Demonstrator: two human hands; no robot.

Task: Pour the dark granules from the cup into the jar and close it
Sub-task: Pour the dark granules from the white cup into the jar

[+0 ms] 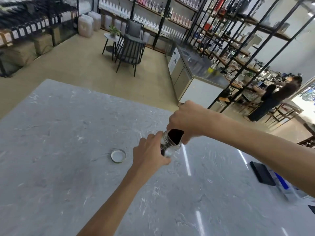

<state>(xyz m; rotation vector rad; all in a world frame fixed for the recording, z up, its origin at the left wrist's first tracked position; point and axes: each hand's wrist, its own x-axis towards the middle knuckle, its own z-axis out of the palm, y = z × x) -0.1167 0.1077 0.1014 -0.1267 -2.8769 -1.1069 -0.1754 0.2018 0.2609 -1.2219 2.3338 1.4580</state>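
A small clear glass jar (167, 147) stands on the grey marble table (68, 133), with my left hand (150, 154) wrapped around its left side. Dark granules lie inside the jar near its bottom. My right hand (185, 120) holds a cup (175, 136) tipped steeply over the jar's mouth, squeezed into a spout. The cup's inside is dark with granules, and its lip reaches into the jar's opening. The jar's round lid (118, 155) lies flat on the table, white inside facing up, a little left of my left hand.
A black flat device (262, 173) and a blue-and-white package (284, 188) lie at the table's right edge. Beyond the table are a chair, a small round table, a steel counter, shelving with bottles, and two people at the far right.
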